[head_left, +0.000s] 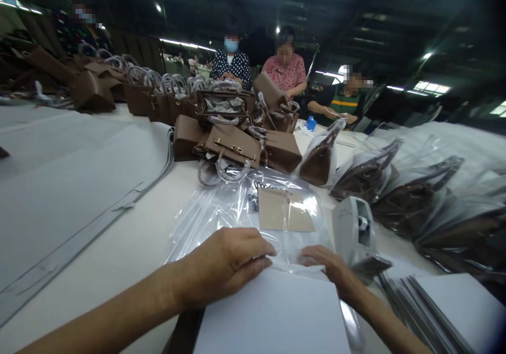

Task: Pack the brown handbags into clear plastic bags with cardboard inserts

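Observation:
My left hand (241, 256) pinches a whitish, folded edge (292, 267) that looks like the rim of a plastic bag, thumb below and fingers above. My right hand (326, 267), slightly blurred, is curled over the other end of the same edge. Just below both hands lies a large white sheet (272, 312), stiff like cardboard. Clear plastic bags (225, 203) are spread flat beyond my fingers. A beige card (282, 211) with dark lettering along its top rests among that plastic.
Brown handbags (237, 145) with wrapped handles crowd the table ahead. More handbags in clear plastic (411, 190) line the right. A white tape dispenser (353, 232) stands near my right hand. White sheets (79, 164) lie left, others (458, 301) lower right. Several people stand behind the table.

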Tool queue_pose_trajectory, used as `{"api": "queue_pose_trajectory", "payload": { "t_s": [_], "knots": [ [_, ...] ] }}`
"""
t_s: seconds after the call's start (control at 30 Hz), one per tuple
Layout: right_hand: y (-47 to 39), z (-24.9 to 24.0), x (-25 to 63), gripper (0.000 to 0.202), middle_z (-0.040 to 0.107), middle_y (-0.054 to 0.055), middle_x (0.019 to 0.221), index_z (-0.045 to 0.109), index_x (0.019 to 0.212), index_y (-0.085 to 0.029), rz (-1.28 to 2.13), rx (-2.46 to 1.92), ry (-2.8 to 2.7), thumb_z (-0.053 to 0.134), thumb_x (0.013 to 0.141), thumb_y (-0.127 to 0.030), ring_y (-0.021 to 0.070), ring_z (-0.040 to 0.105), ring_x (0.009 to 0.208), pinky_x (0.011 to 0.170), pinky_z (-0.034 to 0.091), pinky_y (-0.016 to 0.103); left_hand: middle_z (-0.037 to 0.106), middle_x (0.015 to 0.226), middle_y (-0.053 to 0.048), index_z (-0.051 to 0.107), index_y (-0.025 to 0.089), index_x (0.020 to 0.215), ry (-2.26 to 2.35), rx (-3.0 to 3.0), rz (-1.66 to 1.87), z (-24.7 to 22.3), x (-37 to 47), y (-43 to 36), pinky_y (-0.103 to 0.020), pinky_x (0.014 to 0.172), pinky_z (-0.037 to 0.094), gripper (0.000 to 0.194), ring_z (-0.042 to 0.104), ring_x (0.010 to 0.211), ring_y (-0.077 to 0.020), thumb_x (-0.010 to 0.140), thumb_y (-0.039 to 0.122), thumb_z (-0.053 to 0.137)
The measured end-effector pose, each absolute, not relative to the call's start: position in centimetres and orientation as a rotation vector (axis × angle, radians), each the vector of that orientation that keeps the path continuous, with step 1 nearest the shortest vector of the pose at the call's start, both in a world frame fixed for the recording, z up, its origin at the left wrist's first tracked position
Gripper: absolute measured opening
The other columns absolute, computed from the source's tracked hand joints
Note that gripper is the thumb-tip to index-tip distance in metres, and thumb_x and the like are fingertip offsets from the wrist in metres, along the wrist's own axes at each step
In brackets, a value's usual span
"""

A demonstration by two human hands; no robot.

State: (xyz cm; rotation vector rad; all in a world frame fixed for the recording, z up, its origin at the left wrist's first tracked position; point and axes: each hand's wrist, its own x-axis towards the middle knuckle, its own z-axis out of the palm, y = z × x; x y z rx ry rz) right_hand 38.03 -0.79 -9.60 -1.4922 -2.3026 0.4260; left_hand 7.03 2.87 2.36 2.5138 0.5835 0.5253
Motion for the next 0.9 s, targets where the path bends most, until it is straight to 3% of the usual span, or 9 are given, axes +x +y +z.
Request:
{"api": "queue_pose_trajectory", "payload": {
  "t_s": [0.17, 0.23, 0.33, 0.43, 0.6, 0.67, 0.77, 0.83, 0.9],
  "knots": [
    [3.5, -6.2, 35.4, 0.068, 0.034, 0.011, 0.136, 0.033, 0.134, -0.027, 0.482, -1.372, -2.408, 0.062, 0.073, -0.042, 0.0208, 0.053, 0.103, 0.081, 0.047, 0.033, 0.057, 0.109, -0.006, 0.056, 0.02, 0.109, 0.733, 2.556, 0.352, 1.4, 8.3, 7.9, -0.031, 0.084, 0.042, 0.03, 0.054, 0.097, -0.0197, 0.083, 0.034, 0.053],
    [5.1, -5.8, 33.8, 0.057, 0.041, 0.01, 0.131, 0.047, 0.124, -0.028, 0.517, -1.313, -2.643, 0.066, 0.071, -0.035, 0.0202, 0.056, 0.095, 0.077, 0.047, 0.032, 0.055, 0.115, -0.009, 0.053, 0.02, 0.115, 0.751, 2.579, 0.216, 0.7, 8.6, 9.4, -0.035, 0.087, 0.041, 0.044, 0.052, 0.103, -0.0233, 0.078, 0.043, 0.057],
    [6.9, -6.1, 32.3, 0.01, 0.062, 0.005, 0.089, 0.066, 0.082, -0.019, 0.504, -1.274, -2.768, 0.058, 0.076, -0.016, 0.0149, 0.059, 0.075, 0.068, 0.044, 0.025, 0.045, 0.13, -0.012, 0.042, 0.02, 0.127, 0.774, 2.597, 0.051, -0.7, 8.7, 10.4, -0.043, 0.095, 0.034, 0.073, 0.042, 0.116, -0.0292, 0.068, 0.058, 0.061],
    [8.2, -5.8, 32.4, 0.017, 0.06, 0.003, 0.076, 0.062, 0.076, -0.015, 0.457, -1.308, -2.63, 0.048, 0.083, -0.017, 0.0105, 0.056, 0.069, 0.065, 0.042, 0.021, 0.036, 0.137, -0.013, 0.031, 0.021, 0.133, 0.866, 2.701, 0.08, -2.1, 8.6, 10.3, -0.052, 0.099, 0.025, 0.092, 0.033, 0.123, -0.0333, 0.058, 0.057, 0.069],
    [8.3, -2.2, 33.4, 0.033, 0.061, 0.005, 0.081, 0.06, 0.088, -0.014, 0.382, -1.422, -2.392, 0.032, 0.091, -0.032, 0.0117, 0.056, 0.07, 0.063, 0.044, 0.023, 0.062, 0.097, -0.007, 0.058, 0.017, 0.098, 1.163, 2.808, 0.406, -2.5, 8.6, 10.4, -0.038, 0.083, 0.04, 0.019, 0.056, 0.091, -0.0216, 0.086, 0.027, 0.046],
    [7.3, -1.2, 32.9, 0.042, 0.06, 0.01, 0.104, 0.055, 0.111, -0.014, 0.295, -1.479, -2.359, 0.032, 0.089, -0.042, 0.0173, 0.058, 0.086, 0.071, 0.046, 0.029, 0.062, 0.08, -0.006, 0.058, 0.014, 0.084, 1.229, 2.784, 0.474, -2.2, 8.6, 10.7, -0.032, 0.071, 0.042, 0.028, 0.057, 0.075, -0.0185, 0.091, 0.024, 0.033],
    [5.3, -0.9, 31.5, 0.079, 0.036, 0.018, 0.135, 0.026, 0.138, -0.014, -0.07, -1.668, -2.366, 0.051, 0.076, -0.055, 0.0321, 0.044, 0.115, 0.081, 0.044, 0.041, 0.06, 0.079, -0.006, 0.056, 0.013, 0.084, 1.272, 2.761, 0.574, -1.7, 8.3, 10.9, -0.03, 0.066, 0.041, 0.03, 0.056, 0.071, -0.0173, 0.091, 0.023, 0.028],
    [4.4, -1.2, 30.8, 0.069, 0.046, 0.019, 0.125, 0.027, 0.137, -0.013, -0.294, -1.866, -2.313, 0.051, 0.079, -0.043, 0.0318, 0.051, 0.105, 0.071, 0.046, 0.037, 0.061, 0.083, -0.007, 0.055, 0.013, 0.089, 1.262, 2.753, 0.62, -1.5, 8.2, 10.6, -0.03, 0.069, 0.042, 0.031, 0.056, 0.075, -0.0174, 0.092, 0.022, 0.026],
    [4.1, -1.4, 30.4, 0.039, 0.062, 0.012, 0.1, 0.046, 0.122, -0.016, -0.392, -2.004, -2.238, 0.04, 0.085, -0.026, 0.024, 0.06, 0.082, 0.058, 0.041, 0.029, 0.06, 0.098, -0.009, 0.053, 0.013, 0.102, 1.219, 2.761, 0.661, -1.1, 8.2, 10.0, -0.035, 0.08, 0.041, 0.029, 0.055, 0.09, -0.0194, 0.091, 0.028, 0.03]
  ]
}}
